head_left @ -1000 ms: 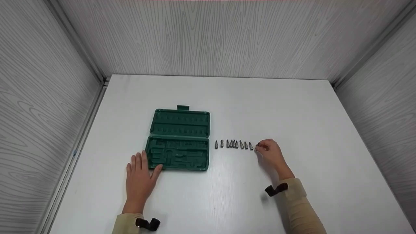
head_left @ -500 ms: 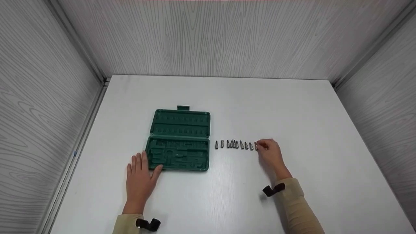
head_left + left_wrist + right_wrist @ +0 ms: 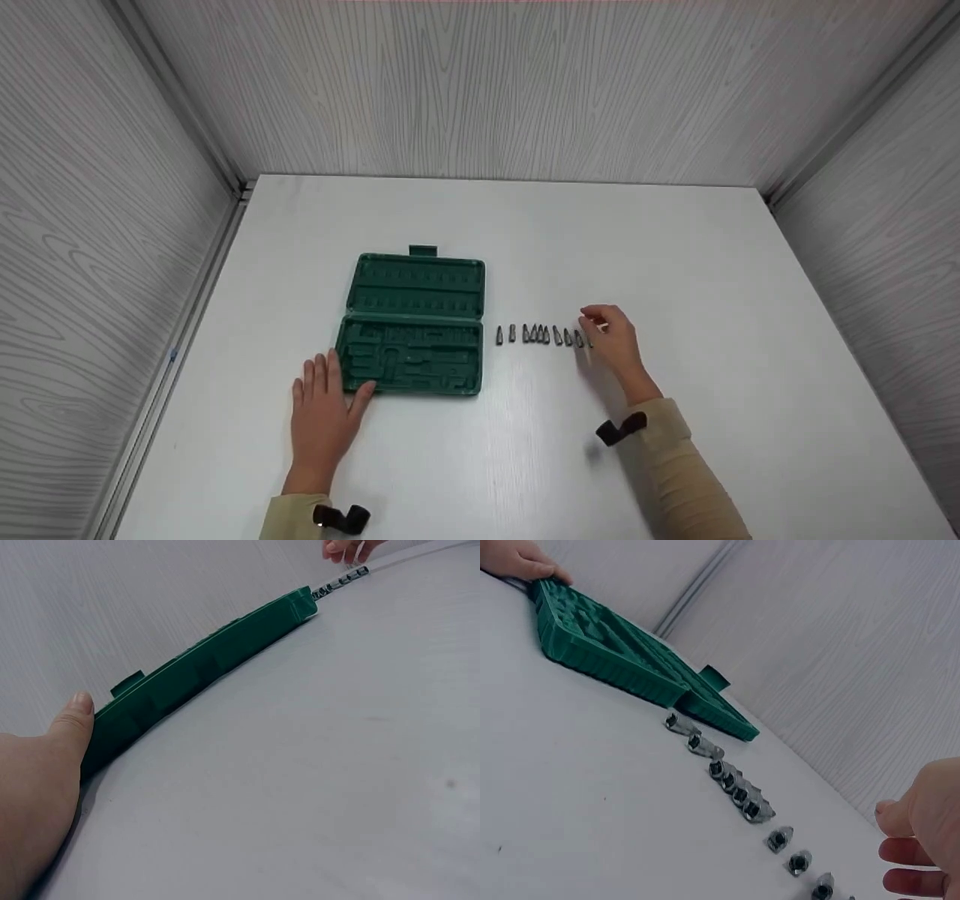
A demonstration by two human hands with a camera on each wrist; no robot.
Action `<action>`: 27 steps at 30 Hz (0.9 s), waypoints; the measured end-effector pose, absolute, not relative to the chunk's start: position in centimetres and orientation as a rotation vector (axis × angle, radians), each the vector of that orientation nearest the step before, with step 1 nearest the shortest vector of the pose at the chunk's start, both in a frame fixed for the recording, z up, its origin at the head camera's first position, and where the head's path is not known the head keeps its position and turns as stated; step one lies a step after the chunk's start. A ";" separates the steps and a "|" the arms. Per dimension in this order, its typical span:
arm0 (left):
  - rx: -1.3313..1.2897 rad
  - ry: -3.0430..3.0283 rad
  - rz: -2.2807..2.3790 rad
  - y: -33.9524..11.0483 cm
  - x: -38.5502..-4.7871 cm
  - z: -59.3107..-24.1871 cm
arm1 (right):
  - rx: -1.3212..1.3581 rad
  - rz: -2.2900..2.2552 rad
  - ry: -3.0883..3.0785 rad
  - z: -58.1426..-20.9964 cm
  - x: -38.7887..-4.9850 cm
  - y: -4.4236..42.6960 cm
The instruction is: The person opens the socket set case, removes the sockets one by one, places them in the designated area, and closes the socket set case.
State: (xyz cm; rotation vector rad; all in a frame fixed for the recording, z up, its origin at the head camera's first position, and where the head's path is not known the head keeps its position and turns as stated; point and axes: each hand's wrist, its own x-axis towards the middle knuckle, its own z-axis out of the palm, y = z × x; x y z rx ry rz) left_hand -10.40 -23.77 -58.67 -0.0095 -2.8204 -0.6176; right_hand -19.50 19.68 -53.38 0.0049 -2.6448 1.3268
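A dark green plastic case (image 3: 409, 300) lies opened flat on the white table, its moulded slots holding nothing. My left hand (image 3: 324, 424) rests at its lower left corner with fingers straight; in the left wrist view the thumb touches the case wall (image 3: 195, 675). To the right of the case runs a row of several small metal bit sockets (image 3: 557, 335). They have tapered tips and square holes, which show on the bit sockets (image 3: 778, 839) in the right wrist view. Over the row's right end hovers my right hand (image 3: 616, 349), thumb and fingers apart, holding nothing.
The white table (image 3: 480, 465) spreads around the case and the row. Grey wood-grain panels (image 3: 480, 90) stand behind it and at both sides. A dark wrist camera (image 3: 622, 429) sticks out from the right sleeve, and another wrist camera (image 3: 342, 519) from the left.
My right hand has set a bit socket down at the right end of the row and let it go. It has then moved slightly up and left. The left hand stays put.
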 end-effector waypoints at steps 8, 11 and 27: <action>0.004 -2.846 -0.635 -23.6 -10.6 -58.6 | 0.170 1.421 -2.691 -51.9 -22.9 15.7; 0.007 -2.857 -0.632 -23.5 -10.6 -58.7 | 0.195 1.484 -2.710 -51.9 -24.3 14.2; 0.000 -2.841 -0.630 -23.1 -10.6 -58.9 | 0.086 1.949 -2.695 -51.8 -29.0 8.1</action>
